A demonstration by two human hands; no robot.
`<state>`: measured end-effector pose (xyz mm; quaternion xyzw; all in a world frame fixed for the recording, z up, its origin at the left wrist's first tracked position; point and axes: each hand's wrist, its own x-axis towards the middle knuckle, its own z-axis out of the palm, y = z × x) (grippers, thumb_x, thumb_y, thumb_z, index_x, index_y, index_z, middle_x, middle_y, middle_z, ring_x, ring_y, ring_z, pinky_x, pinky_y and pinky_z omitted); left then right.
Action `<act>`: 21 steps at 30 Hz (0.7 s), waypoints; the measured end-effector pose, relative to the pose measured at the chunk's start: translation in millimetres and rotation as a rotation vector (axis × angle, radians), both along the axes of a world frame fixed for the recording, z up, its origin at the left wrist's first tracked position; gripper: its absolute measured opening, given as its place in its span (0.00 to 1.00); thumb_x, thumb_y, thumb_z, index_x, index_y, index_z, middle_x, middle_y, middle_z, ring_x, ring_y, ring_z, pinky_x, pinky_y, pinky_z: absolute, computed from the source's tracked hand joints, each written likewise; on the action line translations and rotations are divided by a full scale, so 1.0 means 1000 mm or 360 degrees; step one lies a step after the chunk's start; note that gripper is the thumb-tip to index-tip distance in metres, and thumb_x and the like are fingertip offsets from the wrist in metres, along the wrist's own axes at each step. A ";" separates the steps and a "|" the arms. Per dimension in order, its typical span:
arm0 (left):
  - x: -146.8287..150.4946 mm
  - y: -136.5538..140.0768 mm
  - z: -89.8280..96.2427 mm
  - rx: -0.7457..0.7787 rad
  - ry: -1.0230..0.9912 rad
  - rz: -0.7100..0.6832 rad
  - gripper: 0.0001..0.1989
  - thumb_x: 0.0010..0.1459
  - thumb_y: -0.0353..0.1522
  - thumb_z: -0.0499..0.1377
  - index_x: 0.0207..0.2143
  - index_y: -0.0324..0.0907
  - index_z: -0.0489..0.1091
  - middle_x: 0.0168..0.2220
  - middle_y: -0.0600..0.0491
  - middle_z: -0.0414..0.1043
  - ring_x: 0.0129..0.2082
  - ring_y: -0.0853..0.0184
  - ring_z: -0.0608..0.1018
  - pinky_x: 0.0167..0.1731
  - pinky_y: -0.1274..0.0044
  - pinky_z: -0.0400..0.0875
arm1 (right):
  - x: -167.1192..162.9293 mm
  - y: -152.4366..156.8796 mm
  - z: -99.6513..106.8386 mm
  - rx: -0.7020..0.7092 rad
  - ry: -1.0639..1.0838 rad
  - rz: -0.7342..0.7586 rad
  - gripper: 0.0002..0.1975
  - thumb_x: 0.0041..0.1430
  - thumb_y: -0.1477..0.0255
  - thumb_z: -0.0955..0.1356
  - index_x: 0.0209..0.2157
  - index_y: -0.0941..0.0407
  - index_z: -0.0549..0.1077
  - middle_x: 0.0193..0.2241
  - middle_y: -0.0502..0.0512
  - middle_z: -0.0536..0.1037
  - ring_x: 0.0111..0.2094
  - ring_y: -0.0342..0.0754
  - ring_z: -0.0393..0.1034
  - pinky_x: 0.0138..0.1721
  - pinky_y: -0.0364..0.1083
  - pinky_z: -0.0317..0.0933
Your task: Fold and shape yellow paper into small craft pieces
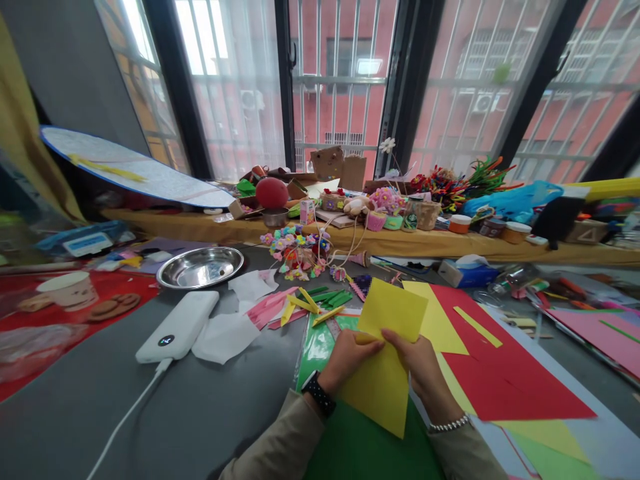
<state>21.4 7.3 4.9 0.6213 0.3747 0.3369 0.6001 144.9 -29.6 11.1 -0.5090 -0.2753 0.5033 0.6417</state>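
Note:
A sheet of yellow paper [383, 393] is held up between my two hands, tilted above a green mat or folder [350, 447]. My left hand [347, 357] pinches it near the middle of its left side, thumb pointing inward. From the right, my right hand [420, 363] grips it with the thumb on the front face. Both thumbs nearly meet at the paper's middle; the fingers behind it are hidden. Just beyond lie folded green paper strips [333, 299] and yellow strips [305, 303].
To the right, red paper [520, 380] lies over other sheets with a narrow yellow strip [477, 325] on it. At left are a white power bank [180, 327] with a cable, a metal plate [170, 275] and white paper scraps [225, 337]. Crafts crowd the windowsill [225, 230].

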 end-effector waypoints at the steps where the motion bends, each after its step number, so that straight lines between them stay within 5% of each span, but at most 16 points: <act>1: 0.000 0.000 0.000 -0.0013 -0.0008 -0.0003 0.14 0.39 0.38 0.58 0.24 0.36 0.72 0.23 0.51 0.73 0.23 0.66 0.72 0.21 0.80 0.62 | 0.000 0.000 0.000 0.0000 0.0020 0.0014 0.17 0.35 0.73 0.71 0.32 0.61 0.69 0.28 0.56 0.76 0.28 0.52 0.70 0.29 0.46 0.65; 11: -0.002 -0.002 0.004 -0.0315 -0.0531 0.0110 0.17 0.40 0.38 0.59 0.31 0.34 0.70 0.30 0.46 0.72 0.28 0.64 0.74 0.29 0.76 0.66 | 0.007 -0.001 0.004 0.0135 -0.0037 0.0381 0.13 0.41 0.68 0.69 0.31 0.59 0.69 0.27 0.53 0.75 0.28 0.48 0.69 0.29 0.42 0.62; 15: -0.003 0.001 0.004 -0.0453 -0.0620 0.0116 0.17 0.39 0.37 0.60 0.31 0.35 0.70 0.32 0.45 0.72 0.29 0.63 0.74 0.30 0.75 0.67 | 0.011 0.000 0.004 0.0131 -0.0232 0.0335 0.11 0.42 0.66 0.68 0.27 0.59 0.70 0.23 0.51 0.75 0.25 0.46 0.69 0.25 0.41 0.61; 21: -0.015 0.008 0.018 -0.0373 -0.0686 0.0043 0.17 0.42 0.36 0.59 0.36 0.38 0.67 0.36 0.48 0.70 0.35 0.65 0.73 0.32 0.78 0.66 | 0.018 -0.004 0.011 0.0120 -0.0218 0.0514 0.13 0.41 0.66 0.68 0.30 0.59 0.70 0.26 0.52 0.75 0.29 0.50 0.69 0.30 0.45 0.61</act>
